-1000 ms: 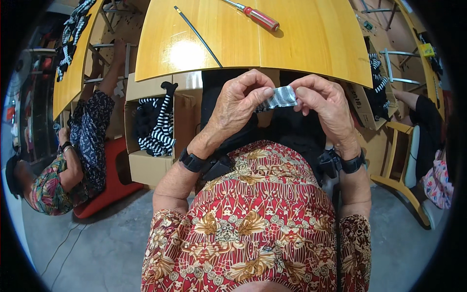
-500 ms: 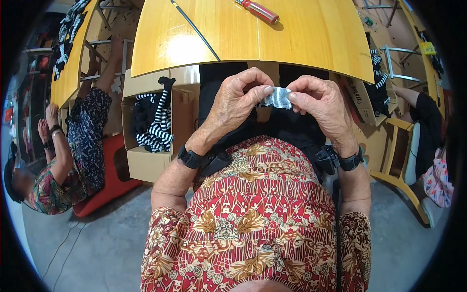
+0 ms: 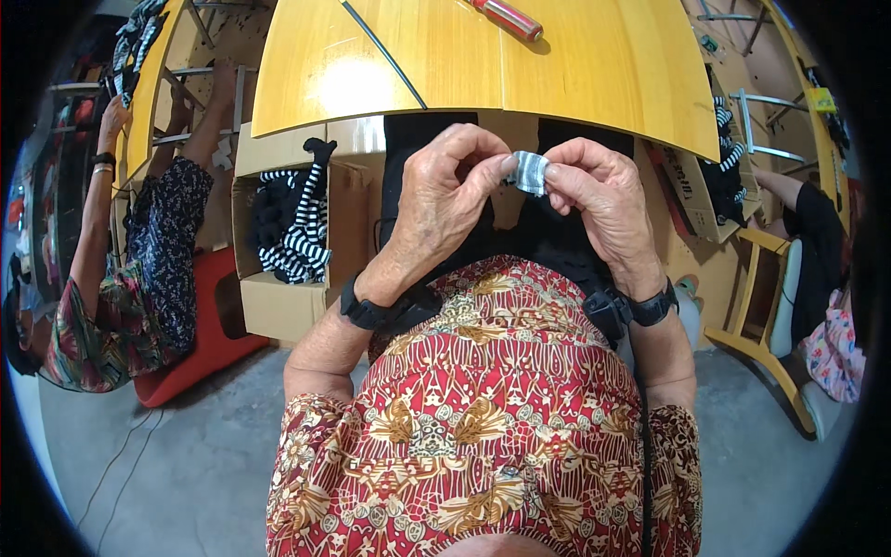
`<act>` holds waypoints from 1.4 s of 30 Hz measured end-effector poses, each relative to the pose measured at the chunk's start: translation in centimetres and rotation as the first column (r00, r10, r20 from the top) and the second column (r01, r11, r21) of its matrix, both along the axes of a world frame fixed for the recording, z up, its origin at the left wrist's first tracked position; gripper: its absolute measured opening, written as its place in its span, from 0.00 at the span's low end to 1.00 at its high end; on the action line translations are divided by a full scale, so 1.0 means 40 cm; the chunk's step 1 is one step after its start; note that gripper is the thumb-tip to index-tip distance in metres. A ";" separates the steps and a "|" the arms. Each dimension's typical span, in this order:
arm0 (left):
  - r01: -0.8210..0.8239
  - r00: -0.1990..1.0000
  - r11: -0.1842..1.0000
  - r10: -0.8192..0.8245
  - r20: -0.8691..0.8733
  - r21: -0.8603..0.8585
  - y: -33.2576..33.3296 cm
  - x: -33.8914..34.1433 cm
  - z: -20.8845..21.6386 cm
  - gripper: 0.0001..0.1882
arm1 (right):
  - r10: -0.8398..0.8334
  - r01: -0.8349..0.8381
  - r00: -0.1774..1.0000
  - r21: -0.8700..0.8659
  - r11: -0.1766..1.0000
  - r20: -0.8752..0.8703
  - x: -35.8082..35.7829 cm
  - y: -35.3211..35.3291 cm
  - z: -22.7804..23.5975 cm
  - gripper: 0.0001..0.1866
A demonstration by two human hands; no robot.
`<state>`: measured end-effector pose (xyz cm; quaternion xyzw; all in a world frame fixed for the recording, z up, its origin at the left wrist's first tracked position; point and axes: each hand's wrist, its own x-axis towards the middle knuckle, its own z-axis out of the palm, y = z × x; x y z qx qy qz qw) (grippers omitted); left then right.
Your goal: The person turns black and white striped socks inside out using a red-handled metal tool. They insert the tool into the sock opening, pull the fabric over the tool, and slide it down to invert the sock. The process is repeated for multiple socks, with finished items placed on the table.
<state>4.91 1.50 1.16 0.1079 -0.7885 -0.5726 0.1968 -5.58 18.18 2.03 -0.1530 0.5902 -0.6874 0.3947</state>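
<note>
Between my two hands, just off the near edge of the table, is a small piece of grey and white striped fabric (image 3: 529, 173). My left hand (image 3: 455, 181) pinches its left side between thumb and fingertips. On the other side my right hand (image 3: 594, 186) grips it the same way, thumb on top. The fabric curves a little between the fingertips. What it is part of cannot be made out. On the table (image 3: 613, 65) beyond lie a screwdriver (image 3: 509, 19) with a red handle and a thin dark rod (image 3: 382, 54).
An open cardboard box (image 3: 278, 304) holding black-and-white striped knitted pieces (image 3: 306, 232) stands at my left. Another box (image 3: 682, 186) with similar pieces is at my right. A person (image 3: 102, 306) sits at the left near a red chair (image 3: 200, 330); another person (image 3: 821, 251) sits far right.
The striped fabric has turned and curled slightly between my fingers. The person at the left has reached an arm up to striped pieces on their table. My view has shifted slightly.
</note>
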 end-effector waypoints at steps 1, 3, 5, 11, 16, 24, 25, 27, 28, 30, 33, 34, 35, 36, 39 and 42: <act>0.037 0.996 0.995 -0.044 0.072 0.095 0.005 0.008 0.007 0.07 | -0.006 0.006 1.000 0.006 1.000 -0.005 0.002 -0.004 -0.003 0.06; 0.087 0.969 0.955 -0.148 0.200 0.285 0.013 0.021 0.036 0.08 | -0.011 0.013 0.998 0.035 0.999 -0.054 0.009 -0.011 -0.007 0.05; 0.092 0.962 0.953 -0.160 0.221 0.290 0.011 0.025 0.045 0.10 | -0.005 0.017 0.990 0.079 0.997 -0.142 0.016 -0.018 -0.009 0.05; 0.025 0.945 0.982 -0.085 0.316 0.188 0.012 0.024 0.033 0.09 | 0.042 0.048 0.897 0.192 0.980 -0.439 0.029 -0.039 0.013 0.05; 0.033 0.935 0.994 -0.068 0.348 0.106 0.003 0.024 0.019 0.08 | 0.077 0.071 0.789 0.216 0.974 -0.609 0.044 -0.052 0.001 0.04; 0.050 0.928 0.999 -0.054 0.369 0.021 -0.016 0.014 -0.005 0.07 | 0.136 -0.127 0.982 -0.078 0.989 0.132 0.010 -0.021 -0.046 0.02; 0.062 0.934 0.997 -0.071 0.351 0.038 -0.018 0.013 -0.013 0.07 | 0.133 -0.115 0.977 -0.109 0.987 0.165 0.008 -0.019 -0.050 0.02; 0.077 0.935 0.978 -0.139 0.327 0.193 -0.027 0.010 -0.037 0.07 | 0.132 -0.093 0.964 -0.170 0.981 0.231 0.003 -0.014 -0.052 0.02; 0.084 0.935 0.959 -0.169 0.311 0.269 -0.028 0.008 -0.041 0.07 | 0.123 -0.105 0.981 -0.119 0.987 0.151 -0.002 -0.013 -0.052 0.03; 0.026 0.939 0.909 -0.166 0.302 0.417 -0.017 0.007 -0.037 0.08 | 0.110 -0.110 0.994 -0.015 0.994 -0.012 -0.008 -0.011 -0.054 0.03; 0.039 0.944 0.892 -0.181 0.276 0.450 -0.011 0.007 -0.018 0.09 | 0.123 -0.105 0.979 0.115 0.988 -0.162 -0.004 -0.021 -0.036 0.03; 0.057 0.946 0.901 -0.187 0.265 0.430 -0.011 0.008 -0.012 0.09 | 0.130 -0.106 0.972 0.131 0.986 -0.195 -0.003 -0.022 -0.034 0.04; 0.076 0.939 0.924 -0.193 0.285 0.376 -0.013 0.009 -0.016 0.09 | 0.138 -0.106 0.964 0.146 0.984 -0.227 -0.001 -0.023 -0.033 0.04; 0.096 0.932 0.943 -0.198 0.304 0.320 -0.017 0.010 -0.026 0.09 | 0.145 -0.105 0.954 0.161 0.981 -0.261 -0.001 -0.024 -0.032 0.04; 0.106 0.944 0.991 -0.075 0.320 -0.080 -0.014 0.012 -0.018 0.08 | 0.186 -0.181 0.977 0.061 0.982 -0.102 -0.008 -0.019 -0.042 0.04; 0.114 0.965 0.965 -0.051 0.256 -0.237 -0.011 0.009 -0.014 0.07 | 0.194 -0.192 0.981 -0.081 0.978 0.021 -0.008 -0.002 -0.064 0.03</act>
